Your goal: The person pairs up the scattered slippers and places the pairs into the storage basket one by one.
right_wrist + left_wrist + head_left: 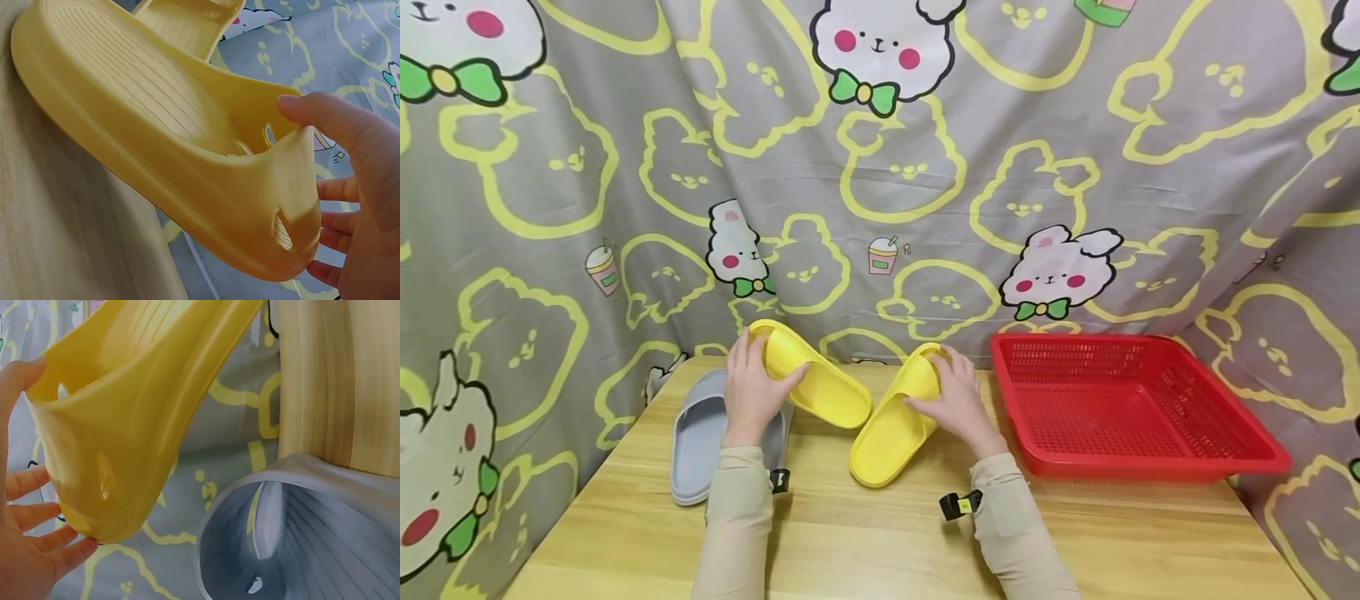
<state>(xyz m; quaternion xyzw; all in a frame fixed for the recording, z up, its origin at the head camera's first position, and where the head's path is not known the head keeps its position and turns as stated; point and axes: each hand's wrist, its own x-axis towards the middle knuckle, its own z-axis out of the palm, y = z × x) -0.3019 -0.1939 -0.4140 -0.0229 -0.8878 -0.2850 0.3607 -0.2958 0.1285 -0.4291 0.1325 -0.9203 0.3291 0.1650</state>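
Observation:
My left hand (751, 392) grips a yellow slipper (831, 393) by its toe end, the thumb at the strap opening and the fingers round the outer side. In the left wrist view that slipper (119, 437) is tilted, with small slots in its strap. My right hand (958, 400) holds the other yellow slipper (889, 437) the same way, thumb over the strap edge. The right wrist view shows its ribbed footbed (125, 69) and its heel low over the wood. The two heels come close together at the middle, toes spread apart.
Grey footwear (692, 450) lies at the left, partly hidden behind my left forearm. A red perforated plastic basket (1150, 467) stands on the right of the wooden table (865, 542). A grey curtain (910, 292) with cartoon prints hangs behind the table and along its sides.

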